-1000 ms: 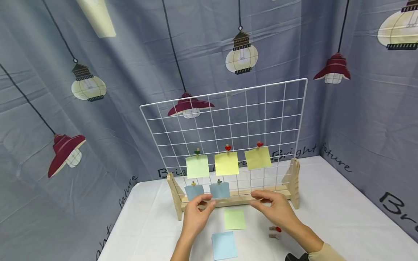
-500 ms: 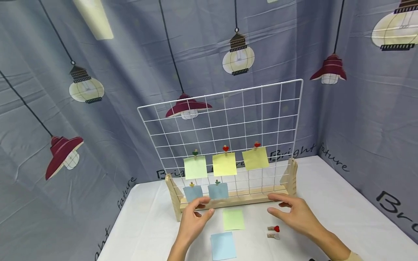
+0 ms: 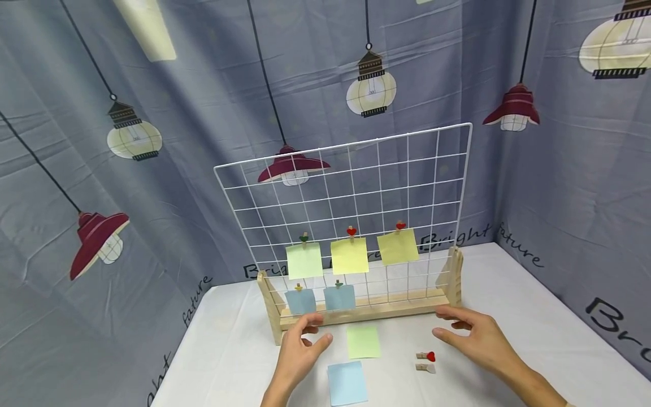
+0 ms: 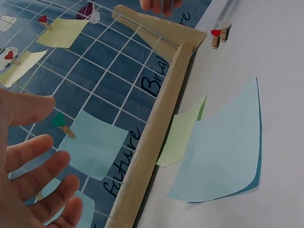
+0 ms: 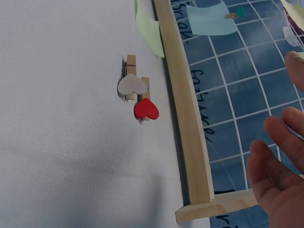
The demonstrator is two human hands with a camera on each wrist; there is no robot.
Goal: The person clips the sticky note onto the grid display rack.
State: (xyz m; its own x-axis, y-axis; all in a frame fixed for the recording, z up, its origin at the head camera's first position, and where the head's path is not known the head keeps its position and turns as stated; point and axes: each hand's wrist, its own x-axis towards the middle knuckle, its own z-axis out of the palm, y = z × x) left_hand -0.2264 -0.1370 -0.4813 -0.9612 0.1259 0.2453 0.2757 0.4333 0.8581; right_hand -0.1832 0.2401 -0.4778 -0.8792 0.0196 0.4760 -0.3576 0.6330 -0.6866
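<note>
My left hand (image 3: 299, 349) hovers with relaxed fingers in front of the lower left of a white wire grid (image 3: 407, 202) on a wooden stand. Nothing is in it. On the right, my right hand (image 3: 475, 339) is also relaxed and holds nothing, near the stand's right end. Small clothespins hold a pale green note (image 3: 304, 261), a yellow note (image 3: 350, 256) and a darker yellow note (image 3: 398, 247) in one row. Below them hang two blue notes, one left (image 3: 300, 302) and one right (image 3: 339, 297).
On the white table (image 3: 224, 339) lie a green sticky note (image 3: 363, 342) and a blue sticky note stack (image 3: 347, 384) between my hands. A red-heart clothespin (image 3: 426, 356) and a white-heart clothespin (image 3: 425, 368) lie beside my right hand. A lamp-patterned curtain (image 3: 203, 113) hangs behind.
My right hand has moved right, away from the grid's middle, uncovering the two loose clothespins. My left hand has come slightly lower, and its fingers have spread. The notes stay put.
</note>
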